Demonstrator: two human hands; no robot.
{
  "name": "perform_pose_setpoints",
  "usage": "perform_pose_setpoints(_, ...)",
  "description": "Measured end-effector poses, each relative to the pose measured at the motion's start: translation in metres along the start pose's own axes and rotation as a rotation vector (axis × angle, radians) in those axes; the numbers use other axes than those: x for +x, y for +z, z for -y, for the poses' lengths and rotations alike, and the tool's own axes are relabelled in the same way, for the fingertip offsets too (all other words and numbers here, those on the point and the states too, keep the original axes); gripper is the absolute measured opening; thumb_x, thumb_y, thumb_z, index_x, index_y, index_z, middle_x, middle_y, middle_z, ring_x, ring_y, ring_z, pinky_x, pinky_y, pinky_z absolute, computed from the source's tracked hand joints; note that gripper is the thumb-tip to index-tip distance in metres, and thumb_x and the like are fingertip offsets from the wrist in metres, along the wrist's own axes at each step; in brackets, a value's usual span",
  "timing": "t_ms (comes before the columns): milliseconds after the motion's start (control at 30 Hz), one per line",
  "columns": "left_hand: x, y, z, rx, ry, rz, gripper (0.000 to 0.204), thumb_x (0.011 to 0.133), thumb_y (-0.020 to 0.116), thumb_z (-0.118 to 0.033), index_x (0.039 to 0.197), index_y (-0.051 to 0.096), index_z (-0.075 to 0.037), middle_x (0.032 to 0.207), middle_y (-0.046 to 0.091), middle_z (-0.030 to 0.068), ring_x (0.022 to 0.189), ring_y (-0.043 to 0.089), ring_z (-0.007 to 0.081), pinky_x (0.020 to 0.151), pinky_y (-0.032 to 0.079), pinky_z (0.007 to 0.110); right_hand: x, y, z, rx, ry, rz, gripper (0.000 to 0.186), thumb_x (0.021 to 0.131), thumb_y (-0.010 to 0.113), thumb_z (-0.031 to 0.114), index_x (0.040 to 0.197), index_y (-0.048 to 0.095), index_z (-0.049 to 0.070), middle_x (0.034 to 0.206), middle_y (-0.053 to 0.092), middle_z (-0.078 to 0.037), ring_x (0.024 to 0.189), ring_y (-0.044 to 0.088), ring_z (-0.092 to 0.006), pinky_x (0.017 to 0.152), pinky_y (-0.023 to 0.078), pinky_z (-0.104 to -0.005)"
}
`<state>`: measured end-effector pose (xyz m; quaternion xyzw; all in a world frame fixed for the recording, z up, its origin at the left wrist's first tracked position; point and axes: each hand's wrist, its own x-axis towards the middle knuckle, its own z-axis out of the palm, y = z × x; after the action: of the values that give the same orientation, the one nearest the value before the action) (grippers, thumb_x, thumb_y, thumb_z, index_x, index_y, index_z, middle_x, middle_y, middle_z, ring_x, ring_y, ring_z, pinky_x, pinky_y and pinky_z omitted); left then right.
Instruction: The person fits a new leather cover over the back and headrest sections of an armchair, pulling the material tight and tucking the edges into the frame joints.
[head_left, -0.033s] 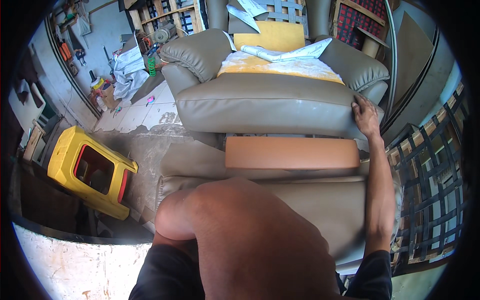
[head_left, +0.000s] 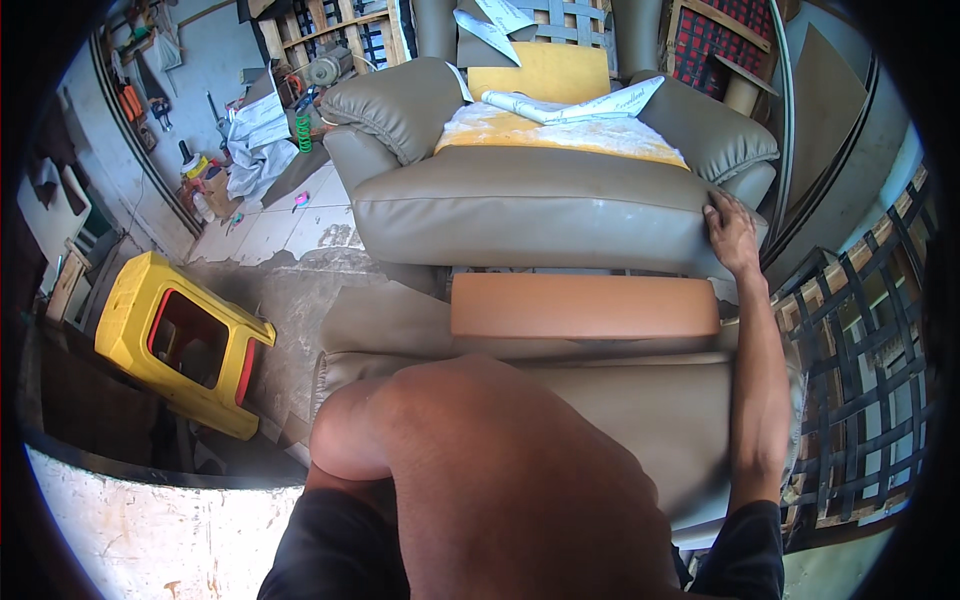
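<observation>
My right hand (head_left: 735, 232) rests on the right end of the padded front of a grey-brown leather armchair (head_left: 530, 212). Its fingers lie over the upper edge, slightly bent and apart, with nothing in them. Close to the camera, my bent left forearm (head_left: 520, 470) fills the lower middle; the left hand itself is out of the picture. Between me and the armchair, a long orange-tan padded block (head_left: 585, 306) lies across another grey-brown upholstered piece (head_left: 640, 420). White-topped yellow foam (head_left: 465, 142) shows in the armchair's seat, with a folded printed sheet (head_left: 590, 104) on it.
A yellow plastic stool (head_left: 130, 315) lies tipped over at left. On the right stands a wooden frame with black webbing (head_left: 860, 350). A bench grinder (head_left: 328, 68), crumpled pale sheeting (head_left: 262, 145) and a green coil (head_left: 303, 132) are at the back left.
</observation>
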<state>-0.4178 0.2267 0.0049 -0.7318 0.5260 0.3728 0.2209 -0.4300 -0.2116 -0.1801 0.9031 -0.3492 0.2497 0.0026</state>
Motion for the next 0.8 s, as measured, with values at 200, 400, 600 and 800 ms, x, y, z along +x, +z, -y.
perform_pose_setpoints(200, -0.0012, -0.0005, -0.0027, 0.000, 0.006, -0.003, 0.070, 0.082, 0.075, -0.040, 0.141, 0.046, -0.015, 0.115, 0.072, 0.0135, 0.102, 0.068, 0.0342, 0.078, 0.055, 0.050, 0.0000, 0.0004, -0.0037, -0.004, 0.000, -0.005, 0.051, 0.104, 0.047, 0.041, 0.148, 0.052, 0.015, 0.157, 0.045, -0.010, 0.150, 0.034, -0.0320, 0.123, 0.022, -0.0554)
perform_pose_setpoints(400, -0.0009, -0.0023, -0.0028, -0.004, 0.014, -0.001, 0.068, 0.083, 0.075, -0.040, 0.140, 0.047, -0.015, 0.115, 0.072, 0.0131, 0.102, 0.068, 0.0336, 0.078, 0.055, 0.050, 0.0011, 0.0022, -0.0042, -0.015, -0.007, -0.015, 0.051, 0.104, 0.048, 0.041, 0.147, 0.052, 0.015, 0.156, 0.046, -0.010, 0.149, 0.035, -0.0322, 0.122, 0.023, -0.0554)
perform_pose_setpoints(600, -0.0003, -0.0029, -0.0045, -0.006, 0.017, 0.000, 0.066, 0.083, 0.074, -0.040, 0.139, 0.048, -0.015, 0.115, 0.072, 0.0126, 0.102, 0.068, 0.0330, 0.079, 0.055, 0.050, 0.0009, 0.0026, -0.0035, -0.008, -0.007, -0.014, 0.050, 0.104, 0.048, 0.041, 0.147, 0.053, 0.015, 0.156, 0.047, -0.011, 0.149, 0.035, -0.0325, 0.122, 0.023, -0.0555)
perform_pose_setpoints(800, 0.0001, -0.0035, -0.0047, -0.010, 0.021, 0.000, 0.065, 0.084, 0.073, -0.040, 0.139, 0.050, -0.015, 0.115, 0.072, 0.0122, 0.102, 0.068, 0.0325, 0.079, 0.055, 0.049, -0.0009, 0.0006, 0.0020, -0.013, 0.001, -0.010, 0.050, 0.104, 0.048, 0.040, 0.148, 0.052, 0.015, 0.156, 0.046, -0.010, 0.149, 0.035, -0.0323, 0.122, 0.023, -0.0562)
